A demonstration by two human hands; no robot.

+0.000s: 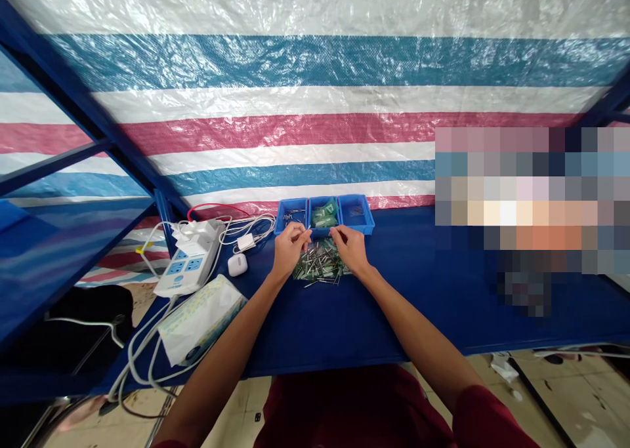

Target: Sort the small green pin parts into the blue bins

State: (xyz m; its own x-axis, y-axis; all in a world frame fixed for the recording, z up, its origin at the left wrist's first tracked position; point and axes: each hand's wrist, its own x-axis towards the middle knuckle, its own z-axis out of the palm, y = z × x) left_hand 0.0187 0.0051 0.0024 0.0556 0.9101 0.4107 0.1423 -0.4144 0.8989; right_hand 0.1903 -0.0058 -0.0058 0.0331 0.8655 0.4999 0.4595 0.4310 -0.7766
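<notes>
My left hand (pixel 290 243) is closed in a pinch over the front of the left blue bin (pixel 279 220), with a small thin light-coloured piece at its fingertips. Opposite it, my right hand (pixel 351 243) is also closed, thumb against fingers; whatever it grips is too small to make out. Between and below both hands lies a loose pile of thin metal pins, perhaps rivets (pixel 321 263), with green plastic among them. Small metal pieces lie in the left bin. Green plastic packets (pixel 325 213) fill the middle bin, and the right blue bin (pixel 357 227) holds a few small dark pieces.
On the left of the blue table (pixel 325 333) are a white power strip (pixel 182 271) with plugs and cables, a white earbud case (pixel 237 264) and a tissue pack (pixel 201 320). A striped plastic sheet (pixel 315 133) hangs behind. The far right is pixelated.
</notes>
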